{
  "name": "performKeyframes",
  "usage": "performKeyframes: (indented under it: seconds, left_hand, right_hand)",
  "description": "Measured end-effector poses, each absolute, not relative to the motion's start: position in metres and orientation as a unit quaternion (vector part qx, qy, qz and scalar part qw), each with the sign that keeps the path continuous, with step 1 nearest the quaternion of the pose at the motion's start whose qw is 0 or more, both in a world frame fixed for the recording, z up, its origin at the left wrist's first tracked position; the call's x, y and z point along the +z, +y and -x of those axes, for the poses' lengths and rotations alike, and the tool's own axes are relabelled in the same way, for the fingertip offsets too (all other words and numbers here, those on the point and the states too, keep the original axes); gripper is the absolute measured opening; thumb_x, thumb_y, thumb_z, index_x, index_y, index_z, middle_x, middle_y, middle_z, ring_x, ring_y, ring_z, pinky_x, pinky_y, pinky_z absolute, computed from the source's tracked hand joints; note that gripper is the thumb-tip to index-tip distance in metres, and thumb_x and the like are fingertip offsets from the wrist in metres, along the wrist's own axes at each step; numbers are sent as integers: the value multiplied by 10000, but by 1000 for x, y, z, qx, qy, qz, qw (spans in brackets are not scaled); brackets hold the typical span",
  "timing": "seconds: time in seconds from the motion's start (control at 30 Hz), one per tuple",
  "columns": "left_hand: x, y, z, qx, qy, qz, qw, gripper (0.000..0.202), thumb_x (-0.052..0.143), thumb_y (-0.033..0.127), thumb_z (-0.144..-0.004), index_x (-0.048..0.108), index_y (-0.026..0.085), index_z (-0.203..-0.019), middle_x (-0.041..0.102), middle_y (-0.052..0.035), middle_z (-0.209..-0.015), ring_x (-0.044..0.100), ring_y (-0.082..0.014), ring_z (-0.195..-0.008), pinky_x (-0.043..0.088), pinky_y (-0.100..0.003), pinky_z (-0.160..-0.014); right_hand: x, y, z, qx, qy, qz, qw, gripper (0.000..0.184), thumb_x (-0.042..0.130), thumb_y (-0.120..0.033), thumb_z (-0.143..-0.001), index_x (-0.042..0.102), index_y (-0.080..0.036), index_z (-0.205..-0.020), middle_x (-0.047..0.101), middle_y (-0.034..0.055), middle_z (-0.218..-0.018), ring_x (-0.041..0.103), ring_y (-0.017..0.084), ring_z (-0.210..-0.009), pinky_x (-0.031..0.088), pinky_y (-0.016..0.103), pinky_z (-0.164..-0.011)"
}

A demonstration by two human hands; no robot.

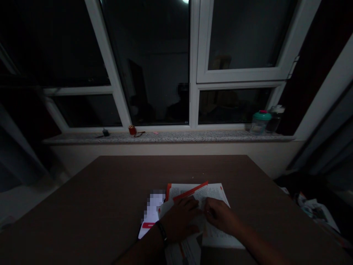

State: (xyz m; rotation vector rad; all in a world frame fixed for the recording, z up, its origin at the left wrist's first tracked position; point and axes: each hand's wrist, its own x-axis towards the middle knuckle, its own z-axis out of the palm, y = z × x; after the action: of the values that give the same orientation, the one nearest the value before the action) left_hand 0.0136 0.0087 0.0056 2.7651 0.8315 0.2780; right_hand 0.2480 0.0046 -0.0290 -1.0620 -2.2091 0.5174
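Handling an orange-edged leaf (202,191) of paper appears partway done: the book (217,194) beneath lies spread on the table (110,202), toward six o'clock, while the leaf slants across it, its top edge running toward two o'clock and not yet squared with the pages under it. What remains, as far as it shows, is that uneven lie.

The left hand (182,219) spreads palm-down over the leaf, its grip loose and fingers slightly apart, pressing rather than clasping. The right hand (219,215), at three o'clock from it, has thumb and fingers drawn in at the paper near the book's middle; the dim light hides whether that grip is clamped on anything, so I cannot tell. A lit phone (154,213) rests just beside the book at nine o'clock.
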Motion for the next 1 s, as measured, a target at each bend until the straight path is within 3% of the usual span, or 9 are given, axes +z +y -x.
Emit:
performKeyframes:
  seconds: [0.5, 1.0]
  left_hand:
    - [5, 10, -12, 94, 281, -947, 123, 574, 735, 442, -830, 492, 302, -1331, 428, -50, -1451, 347, -323, -1331, 319, -500, -1082]
    - [3, 11, -12, 103, 271, -950, 117, 578, 712, 455, -848, 466, 311, -1350, 432, -50, -1433, 367, -315, -1310, 312, -477, -1082]
  right_hand:
    - [-26, 26, -253, 141, -815, 457, 325, 142, 448, -96, -845, 462, -218, -773, 552, -4, -750, 534, 151, -678, 396, 241, -616]
    - [-24, 0, -245, 190, -865, 367, 284, 188, 511, -39, -721, 488, -218, -773, 551, -15, -762, 529, 142, -694, 393, 228, -643]
